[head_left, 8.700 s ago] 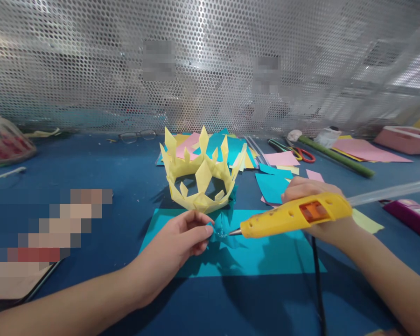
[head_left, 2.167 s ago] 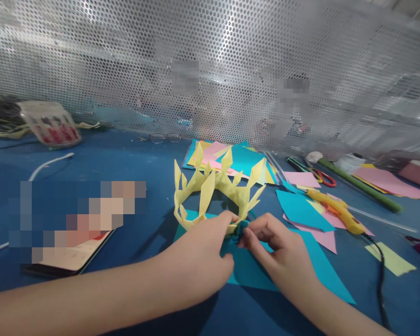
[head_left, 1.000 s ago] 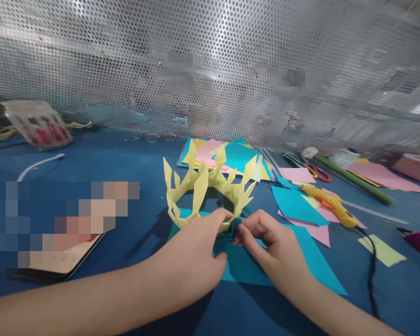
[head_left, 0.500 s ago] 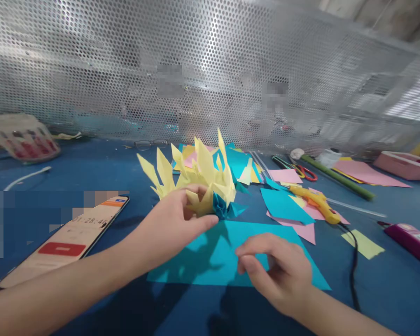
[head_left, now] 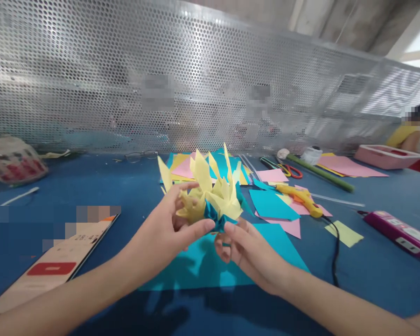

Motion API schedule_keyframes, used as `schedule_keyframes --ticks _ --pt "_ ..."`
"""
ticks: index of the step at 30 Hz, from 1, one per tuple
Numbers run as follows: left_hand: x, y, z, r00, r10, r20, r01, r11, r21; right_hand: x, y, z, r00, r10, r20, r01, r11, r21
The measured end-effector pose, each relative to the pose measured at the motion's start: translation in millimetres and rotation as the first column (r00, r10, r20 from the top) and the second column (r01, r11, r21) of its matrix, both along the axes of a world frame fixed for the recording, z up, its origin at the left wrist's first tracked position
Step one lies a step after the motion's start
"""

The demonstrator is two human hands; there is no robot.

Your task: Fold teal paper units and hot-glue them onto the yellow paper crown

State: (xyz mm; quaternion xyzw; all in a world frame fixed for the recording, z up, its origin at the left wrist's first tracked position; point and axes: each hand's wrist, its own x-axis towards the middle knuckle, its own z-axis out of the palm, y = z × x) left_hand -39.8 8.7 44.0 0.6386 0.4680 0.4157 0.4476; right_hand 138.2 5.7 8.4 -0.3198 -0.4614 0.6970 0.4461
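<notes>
A pale yellow folded paper flower [head_left: 201,172] with pointed petals is held upright above the table. Blue folded paper pieces [head_left: 220,219] sit at its near lower edge. My left hand [head_left: 177,219] grips the flower from the left, its thumb on the blue folds and its fingers around the yellow petals. From the right, my right hand [head_left: 247,242] pinches the blue folds with thumb and fingers; some of its fingertips are hidden behind the paper. Beneath both hands lies a flat blue paper sheet [head_left: 280,242].
A yellow glue gun [head_left: 303,198] with a black cord lies to the right, near blue and pink paper scraps. A purple box-cutter-like object [head_left: 399,231] is farther right. A phone [head_left: 52,268] lies at left. Behind stands a perforated metal screen [head_left: 196,70]; a person [head_left: 408,133] is at far right.
My right hand has moved up and left from above the blue sheet and now holds the blue folds. The left hand keeps its grip on the flower. The view has shifted slightly right.
</notes>
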Motion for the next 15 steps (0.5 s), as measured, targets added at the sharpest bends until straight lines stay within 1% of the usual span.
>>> schedule_keyframes --ticks 2,4,5,7,8,9,10,11,12,13,14,15 --pt "3.3 -2.3 1.1 0.993 0.096 0.072 -0.104 0.987 0.121 -0.9 0.5 -2.2 0.998 -0.021 -0.065 0.016 0.997 -0.071" --pt "4.7 -8.5 2.4 0.959 0.215 0.187 -0.256 0.939 0.231 -1.2 1.9 -4.9 0.993 -0.035 -0.113 0.020 0.992 -0.123" --pt "4.9 -13.0 2.5 0.926 0.280 0.252 -0.345 0.900 0.267 -1.1 2.8 -6.0 0.990 -0.044 -0.134 0.025 0.990 -0.142" --pt "5.8 -24.2 0.4 0.896 0.326 0.303 -0.412 0.864 0.290 -0.4 4.5 -7.2 0.983 -0.062 -0.172 0.034 0.986 -0.166" --pt "7.1 -30.1 -1.9 0.902 0.316 0.293 -0.399 0.870 0.290 0.0 5.1 -7.2 0.980 -0.068 -0.188 0.035 0.984 -0.175" --pt "9.4 -35.5 -5.3 0.930 0.271 0.250 -0.335 0.903 0.268 0.3 5.5 -6.9 0.977 -0.072 -0.201 0.035 0.983 -0.182" --pt "12.7 -39.9 -9.4 0.961 0.200 0.193 -0.239 0.950 0.203 0.6 5.7 -6.3 0.975 -0.073 -0.211 0.032 0.981 -0.189" --pt "16.7 -42.9 -14.1 0.983 0.097 0.158 -0.112 0.990 0.089 0.6 5.5 -5.5 0.973 -0.071 -0.218 0.028 0.980 -0.195" --pt "21.2 -44.2 -19.0 0.986 -0.016 0.165 0.025 0.998 -0.053 0.5 5.2 -4.5 0.973 -0.067 -0.222 0.022 0.979 -0.201" --pt "25.7 -43.8 -23.6 0.970 -0.096 0.225 0.144 0.967 -0.210 0.3 4.7 -3.5 0.973 -0.060 -0.225 0.014 0.979 -0.204" --pt "29.6 -41.8 -27.4 0.951 -0.111 0.289 0.209 0.919 -0.335 -0.1 4.1 -2.6 0.973 -0.052 -0.226 0.005 0.979 -0.205" --pt "32.5 -38.8 -30.1 0.946 -0.068 0.318 0.198 0.895 -0.399 -0.6 3.5 -1.8 0.972 -0.042 -0.230 -0.005 0.980 -0.201"
